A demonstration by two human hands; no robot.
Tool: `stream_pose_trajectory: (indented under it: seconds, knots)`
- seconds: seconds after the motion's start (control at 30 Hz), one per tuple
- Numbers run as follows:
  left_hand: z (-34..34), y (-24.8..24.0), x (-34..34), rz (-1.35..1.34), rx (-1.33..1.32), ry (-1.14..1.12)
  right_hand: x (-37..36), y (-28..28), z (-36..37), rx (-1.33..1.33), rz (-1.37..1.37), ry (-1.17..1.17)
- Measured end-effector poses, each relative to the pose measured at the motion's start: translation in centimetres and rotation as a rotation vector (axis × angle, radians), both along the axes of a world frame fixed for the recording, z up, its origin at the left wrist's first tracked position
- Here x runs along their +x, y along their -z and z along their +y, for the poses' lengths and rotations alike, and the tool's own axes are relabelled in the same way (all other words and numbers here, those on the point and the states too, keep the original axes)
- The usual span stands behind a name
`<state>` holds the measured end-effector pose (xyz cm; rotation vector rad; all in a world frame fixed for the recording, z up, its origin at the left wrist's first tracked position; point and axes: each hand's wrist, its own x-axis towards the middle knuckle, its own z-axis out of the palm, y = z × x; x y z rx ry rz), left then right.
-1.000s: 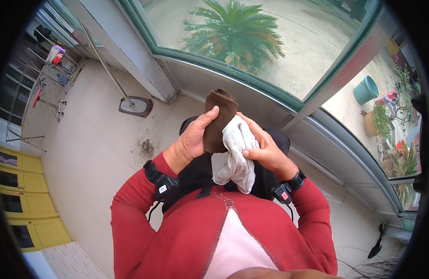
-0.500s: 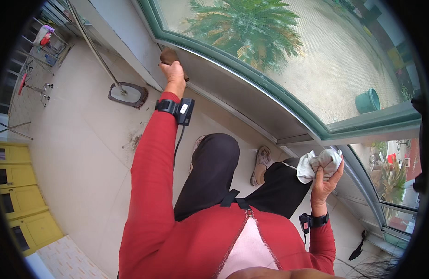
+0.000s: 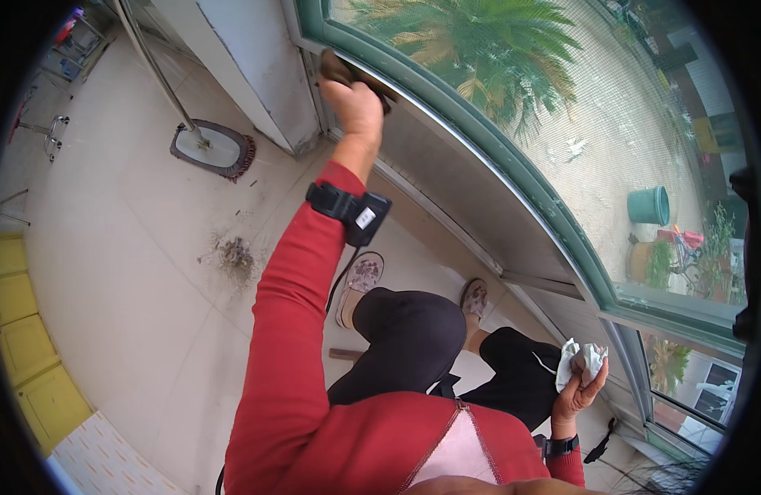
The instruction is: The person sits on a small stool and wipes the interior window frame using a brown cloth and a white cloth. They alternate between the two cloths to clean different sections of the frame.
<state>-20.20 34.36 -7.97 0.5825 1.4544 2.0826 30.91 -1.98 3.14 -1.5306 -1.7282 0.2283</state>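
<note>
My left hand (image 3: 356, 111) is stretched forward, its fingers closed on a brown cloth (image 3: 338, 68). The cloth is against the lower rail of the green window frame (image 3: 554, 210), close to its left corner, just above a grey panel (image 3: 471, 190). Most of that hand's fingertips are hidden by the hand and cloth. At the lower right, my right hand (image 3: 574, 400) grips a crumpled white cloth (image 3: 572, 363) beside my knee, apart from the window.
A flat mop (image 3: 211, 148) stands on the tiled floor at the left, by a wall edge. Behind my left arm lies a small heap of debris (image 3: 234, 257). Yellow cabinets (image 3: 30, 346) line the far left. Outside the glass are a palm (image 3: 479, 49) and a green bucket (image 3: 648, 205).
The brown cloth, in my left hand, has moved up from the panel to the window frame's lower rail. My right hand keeps its white cloth, now lower in view. The view has shifted.
</note>
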Motion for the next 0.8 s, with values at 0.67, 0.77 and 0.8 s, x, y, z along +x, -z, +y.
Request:
stream_pose_trajectory:
  seconds: [0.67,0.77,0.8]
  knots:
    - [9.2,18.7,0.7,0.068,-0.198,-0.466,2.0,-1.5,-1.7,-0.153,-0.154,0.190]
    - [7.8,24.7,-0.1,-0.155,-0.312,-0.368,1.8,-1.6,-1.5,-0.173,-0.171,0.181]
    - [7.3,26.6,-0.3,-0.307,-0.363,-0.257,1.8,-1.6,-1.4,-0.178,-0.137,0.187]
